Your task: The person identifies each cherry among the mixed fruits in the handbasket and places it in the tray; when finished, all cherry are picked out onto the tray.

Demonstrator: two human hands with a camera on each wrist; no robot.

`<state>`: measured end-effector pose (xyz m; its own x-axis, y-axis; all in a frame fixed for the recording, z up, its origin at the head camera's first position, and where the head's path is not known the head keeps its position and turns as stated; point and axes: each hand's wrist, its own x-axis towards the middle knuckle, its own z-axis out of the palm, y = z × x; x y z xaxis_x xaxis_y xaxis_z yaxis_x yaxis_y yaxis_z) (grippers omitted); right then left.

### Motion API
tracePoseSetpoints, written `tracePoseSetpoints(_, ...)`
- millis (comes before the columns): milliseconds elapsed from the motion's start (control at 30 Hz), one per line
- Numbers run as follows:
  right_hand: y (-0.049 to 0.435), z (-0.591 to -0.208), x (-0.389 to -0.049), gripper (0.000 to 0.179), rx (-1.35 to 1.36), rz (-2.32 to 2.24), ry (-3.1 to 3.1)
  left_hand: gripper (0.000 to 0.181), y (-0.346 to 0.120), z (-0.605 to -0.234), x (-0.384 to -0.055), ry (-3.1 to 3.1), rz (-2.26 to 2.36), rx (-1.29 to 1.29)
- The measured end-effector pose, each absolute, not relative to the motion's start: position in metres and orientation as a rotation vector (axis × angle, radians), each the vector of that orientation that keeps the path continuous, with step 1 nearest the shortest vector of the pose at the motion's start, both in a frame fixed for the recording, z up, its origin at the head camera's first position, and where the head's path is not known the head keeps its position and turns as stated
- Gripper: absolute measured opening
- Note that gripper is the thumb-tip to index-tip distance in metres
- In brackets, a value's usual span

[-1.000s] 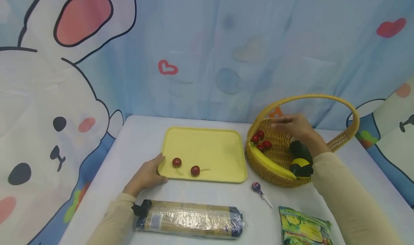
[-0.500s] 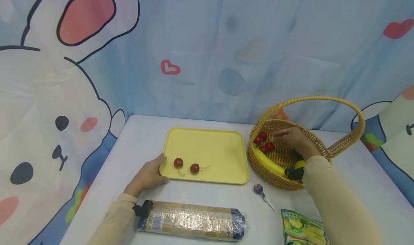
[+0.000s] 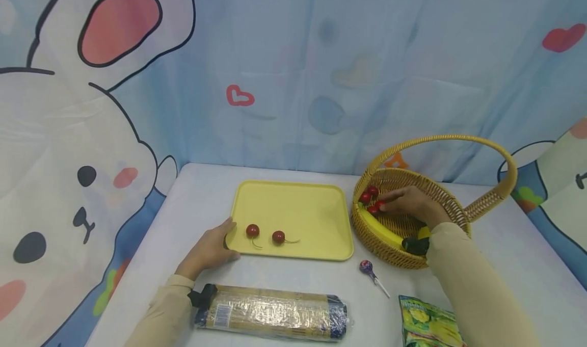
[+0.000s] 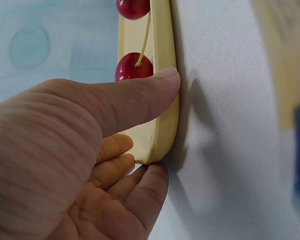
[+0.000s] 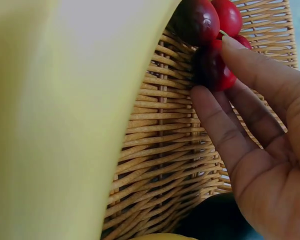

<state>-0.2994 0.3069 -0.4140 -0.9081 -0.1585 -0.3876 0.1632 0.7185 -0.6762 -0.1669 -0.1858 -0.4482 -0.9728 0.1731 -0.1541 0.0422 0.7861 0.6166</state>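
Note:
My left hand [image 3: 212, 245] grips the near left corner of a yellow tray [image 3: 298, 209]; in the left wrist view, the thumb lies along the tray's side wall and the fingers bend round the corner. Two red cherries with stems lie on the tray, the left cherry [image 3: 252, 230] and the right cherry [image 3: 278, 237]. Inside a wicker basket [image 3: 390, 255], my right hand [image 3: 409, 204] pinches a cherry [image 5: 216, 67] between thumb and fingers. Other cherries [image 5: 227, 17] touch it at the basket's left side. A banana [image 3: 381, 230] lies along the near left wall.
Dark green produce [image 3: 415, 245] with a yellow piece is partly hidden under the right sleeve. The basket's tall handle [image 3: 440, 138] arches over the hand. Nearer lie a lollipop [image 3: 373, 277], a wrapped long package [image 3: 275, 313] and a green-yellow packet [image 3: 428, 321].
My right hand has come down and left into the basket and now pinches a cherry. The right cherry on the tray has shifted slightly. My left hand keeps its place at the tray corner.

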Motion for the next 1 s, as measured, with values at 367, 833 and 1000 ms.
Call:
tracePoseSetpoints(367,0.309,-0.413,-0.293,0.051,-0.003,-1.036,2.572,0.082,-0.182,-0.447,-0.165,2.764,0.958,0.162)
tracePoseSetpoints(833,0.312,-0.38,-0.29,0.06,-0.1,-1.077,2.578,0.081,-0.187,-0.447,-0.167,2.767,0.958,0.216)
tracePoseSetpoints(1000,0.315,-0.371,-0.28,0.063,-0.164,-1.033,2.6,0.08,-0.189,-0.447,-0.167,2.765,0.949,0.218)
